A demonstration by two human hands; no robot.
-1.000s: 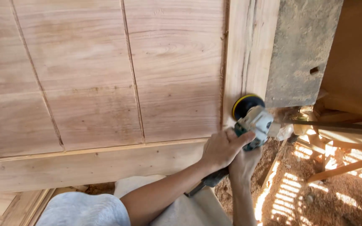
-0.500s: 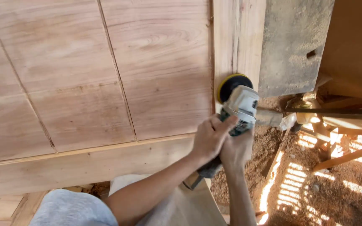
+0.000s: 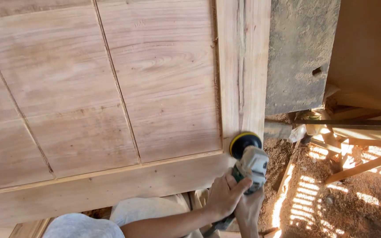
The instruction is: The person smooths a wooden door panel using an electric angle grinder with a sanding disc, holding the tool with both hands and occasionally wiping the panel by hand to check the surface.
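Both my hands grip a grey-green angle grinder [image 3: 252, 165] fitted with a black sanding disc with a yellow rim [image 3: 244, 144]. My left hand [image 3: 225, 194] wraps the body from the left. My right hand [image 3: 248, 207] holds the rear of the tool from below. The disc lies against the right stile [image 3: 243, 66] of a pale wooden panelled door [image 3: 111, 88], near its lower right corner. The door lies flat in front of me.
A rough grey slab [image 3: 300, 53] stands to the right of the door. Beyond it lie wooden slats [image 3: 362, 165] and a sawdust-covered floor [image 3: 331, 207] with sun stripes. My light-clothed knees [image 3: 146, 209] are under the door's near rail [image 3: 89, 191].
The grinder has moved along the right stile toward the door's near corner, and sits lower in view. Both hands stayed on it.
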